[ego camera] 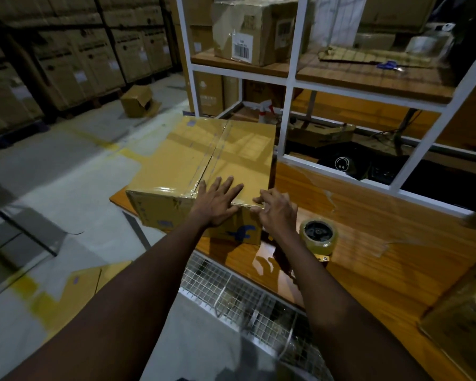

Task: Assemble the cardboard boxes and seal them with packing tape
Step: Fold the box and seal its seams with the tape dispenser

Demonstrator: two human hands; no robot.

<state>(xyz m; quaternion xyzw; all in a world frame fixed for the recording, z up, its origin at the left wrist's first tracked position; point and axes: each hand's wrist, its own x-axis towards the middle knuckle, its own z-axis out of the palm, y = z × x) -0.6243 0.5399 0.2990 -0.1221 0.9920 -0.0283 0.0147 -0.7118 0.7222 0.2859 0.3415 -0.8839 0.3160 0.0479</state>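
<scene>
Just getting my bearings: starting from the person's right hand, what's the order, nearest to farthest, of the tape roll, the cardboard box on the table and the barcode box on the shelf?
1. Cardboard box: the right hand pinches its near edge.
2. Tape roll: on the table, just right of that hand.
3. Barcode box: up on the shelf, far behind.

A single head-worn camera looks forward and down, close over the wooden table [368, 215].
</scene>
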